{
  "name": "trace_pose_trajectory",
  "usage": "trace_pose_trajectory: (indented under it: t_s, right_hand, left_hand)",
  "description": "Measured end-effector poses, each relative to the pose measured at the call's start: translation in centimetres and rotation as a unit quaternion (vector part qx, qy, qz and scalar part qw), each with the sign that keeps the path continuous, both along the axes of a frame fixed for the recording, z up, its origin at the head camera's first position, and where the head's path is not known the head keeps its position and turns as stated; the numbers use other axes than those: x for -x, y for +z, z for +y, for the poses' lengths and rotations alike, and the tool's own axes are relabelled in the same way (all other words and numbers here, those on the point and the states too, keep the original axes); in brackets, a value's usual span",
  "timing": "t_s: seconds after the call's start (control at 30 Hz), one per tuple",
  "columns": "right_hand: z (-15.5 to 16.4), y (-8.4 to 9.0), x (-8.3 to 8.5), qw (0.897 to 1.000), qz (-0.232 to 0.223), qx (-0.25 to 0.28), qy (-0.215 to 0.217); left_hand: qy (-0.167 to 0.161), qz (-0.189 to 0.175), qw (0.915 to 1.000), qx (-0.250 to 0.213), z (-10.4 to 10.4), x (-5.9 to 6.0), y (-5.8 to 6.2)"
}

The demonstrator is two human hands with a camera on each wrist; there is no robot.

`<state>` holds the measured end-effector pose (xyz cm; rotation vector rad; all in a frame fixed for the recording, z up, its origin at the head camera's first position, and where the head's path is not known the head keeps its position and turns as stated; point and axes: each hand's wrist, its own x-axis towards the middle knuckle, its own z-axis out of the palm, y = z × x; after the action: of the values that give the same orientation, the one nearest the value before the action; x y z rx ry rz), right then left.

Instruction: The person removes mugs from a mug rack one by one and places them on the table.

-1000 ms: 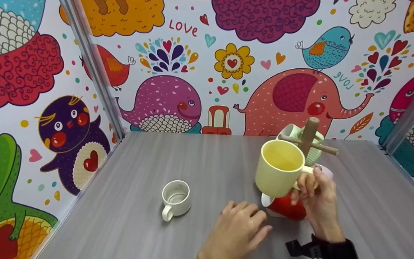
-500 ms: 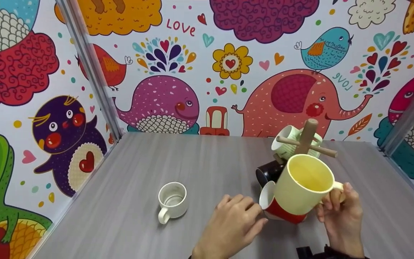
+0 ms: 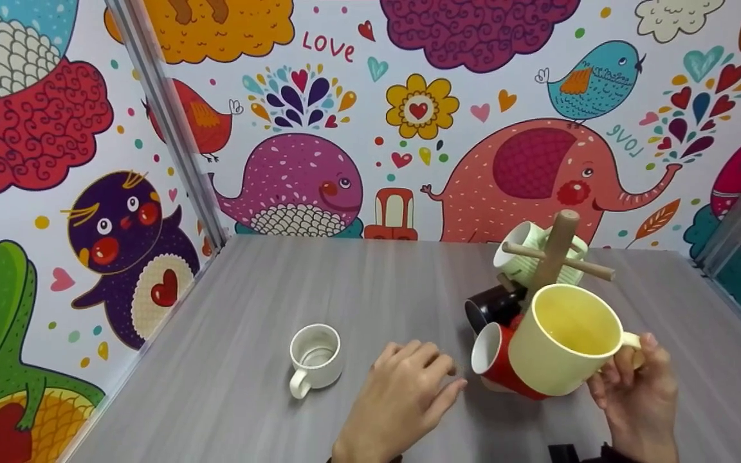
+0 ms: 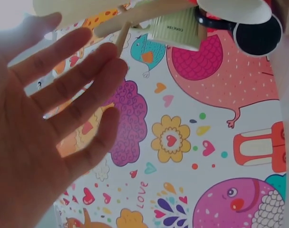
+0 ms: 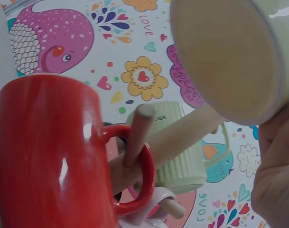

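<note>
Left of the rack (image 3: pixel 560 244), the left hand (image 3: pixel 399 399) hangs loosely open, holding nothing. In front of the rack, the right hand (image 3: pixel 640 392) pinches the handle of the yellow mug (image 3: pixel 547 360), roughly upright to the fingers' left, no contents showing. The white mug (image 3: pixel 319 373), left of the rack, shows none either. The red mug (image 3: pixel 509 366) hangs on the rack's near side.

My left hand (image 3: pixel 402 392) and right hand (image 3: pixel 640 392) are bare, with slender fingers. On my right wrist I wear a black band (image 3: pixel 612 455), cut off by the picture's lower edge, with a small, square-cornered black block (image 3: pixel 563 453) just beside it. At my left wrist a dark sliver (image 3: pixel 397 459) shows, too little to tell cuff from strap.
</note>
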<state>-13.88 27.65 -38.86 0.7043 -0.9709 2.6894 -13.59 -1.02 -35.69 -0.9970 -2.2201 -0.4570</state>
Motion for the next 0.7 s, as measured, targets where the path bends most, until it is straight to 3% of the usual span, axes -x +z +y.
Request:
trace_pose_trajectory:
  t_s: [0.3,0.4,0.7]
  right_hand:
    - [-0.3,0.4,-0.9,0.998,-0.056,0.009,-0.013]
    - [-0.3,0.5,-1.1,0.994,-0.088,-0.028,-0.055]
    - [0.0,0.8,-1.3,0.995,-0.079,-0.009,-0.052]
  left_hand:
    - [0.032,-0.010,0.9981,-0.053,-2.9,0.3,0.1]
    - [0.037,-0.019,0.9970,-0.066,-3.4,0.2,0.0]
    - [0.035,-0.015,0.9974,-0.061,-3.2,0.2,0.3]
